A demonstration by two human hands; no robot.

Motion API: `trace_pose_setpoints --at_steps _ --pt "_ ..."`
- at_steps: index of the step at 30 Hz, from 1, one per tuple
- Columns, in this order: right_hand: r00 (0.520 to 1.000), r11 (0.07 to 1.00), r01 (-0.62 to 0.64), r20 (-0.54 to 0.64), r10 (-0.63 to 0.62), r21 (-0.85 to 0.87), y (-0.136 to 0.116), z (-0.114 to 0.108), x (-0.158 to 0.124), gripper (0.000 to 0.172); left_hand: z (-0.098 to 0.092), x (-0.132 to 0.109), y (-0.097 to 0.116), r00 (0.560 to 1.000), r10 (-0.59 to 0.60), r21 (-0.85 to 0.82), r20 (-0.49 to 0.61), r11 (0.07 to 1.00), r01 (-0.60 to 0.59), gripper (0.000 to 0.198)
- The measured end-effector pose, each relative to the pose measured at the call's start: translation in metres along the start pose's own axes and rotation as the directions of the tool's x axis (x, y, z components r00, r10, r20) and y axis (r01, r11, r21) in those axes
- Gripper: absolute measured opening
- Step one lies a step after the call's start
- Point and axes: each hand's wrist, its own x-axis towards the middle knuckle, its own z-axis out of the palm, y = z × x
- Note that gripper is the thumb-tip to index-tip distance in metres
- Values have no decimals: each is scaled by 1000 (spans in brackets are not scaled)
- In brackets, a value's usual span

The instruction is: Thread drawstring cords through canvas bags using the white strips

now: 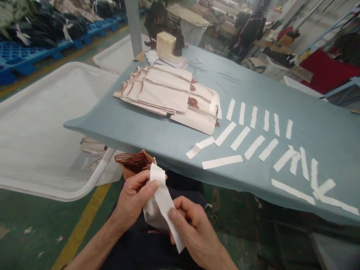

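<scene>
My left hand [135,198] is closed around a bunch of cream fabric pieces with brown trim [135,162], held over my lap below the table edge. Its thumb presses the top of a white strip [164,200] against the bunch. My right hand [191,225] pinches the same strip lower down with thumb and fingers. The strip's end hangs past my right hand. Several more white strips [254,146] lie in rows on the grey-blue table [140,127], in front of me and to the right.
A stack of cream fabric pieces with brown trim [168,95] lies on the table's far left. A cream block [165,45] stands behind it. A large white bin [36,127] sits left of the table. Another person [249,32] stands far back. Blue pallets [33,52] with dark clothing are at left.
</scene>
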Motion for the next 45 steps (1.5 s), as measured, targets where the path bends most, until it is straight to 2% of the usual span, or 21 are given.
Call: trace_pose_setpoints --at_steps 2,8,14,16,19,20,21,23,24,25,27,29,32,34,36,39,45 --pt "1000 999 -17 17 17 -29 -2 0 -2 68 1 0 1 1000 12 2 -19 1000 -12 40" --pt "998 970 -59 19 66 -235 -12 0 -6 36 2 -3 -1 999 18 22 -50 1000 -17 34" --pt "998 931 -59 9 66 -361 -6 6 -7 27 -4 -5 -9 998 39 40 -56 999 -37 36" --pt "1000 894 -1 24 13 -448 -7 -1 -10 25 -6 -7 -10 997 43 44 -60 998 -40 38" --pt "985 783 170 83 -151 -599 -20 -25 -17 16 -5 -9 -4 991 99 127 -85 988 -88 36" --pt "977 764 191 47 -207 -617 -27 -34 -19 14 -4 -10 1 987 137 176 -83 977 -121 34" --pt "957 765 185 -64 -284 -617 -35 -43 -20 13 -2 -11 6 981 180 226 -75 961 -160 31" --pt "872 776 236 -226 -435 -585 -51 -52 -17 21 3 -11 18 964 265 307 -37 921 -241 26" --pt "845 779 275 -244 -475 -564 -57 -52 -13 25 6 -12 22 952 304 338 -24 899 -279 24" --pt "834 780 323 -228 -502 -536 -62 -49 -7 29 8 -12 26 940 341 366 -16 877 -312 24" --pt "850 792 396 -142 -508 -465 -66 -36 7 33 10 -14 31 917 398 416 -10 836 -358 23" --pt "866 815 430 -79 -495 -388 -65 -18 21 31 11 -15 33 914 405 458 -19 817 -352 22" --pt "821 814 497 -140 -553 -299 -62 4 34 19 9 -17 34 929 370 492 -23 813 -311 25" --pt "794 808 522 -191 -577 -274 -63 12 37 12 8 -17 35 932 362 502 -13 809 -307 29" --pt "802 826 502 -220 -555 -257 -66 14 38 12 9 -17 33 928 373 509 -9 801 -317 30" --pt "843 880 430 -258 -472 -202 -70 13 39 18 10 -15 25 920 390 518 -18 791 -326 30" --pt "925 944 325 -229 -303 65 -68 12 46 32 11 -17 3 931 365 562 1 770 -303 37"
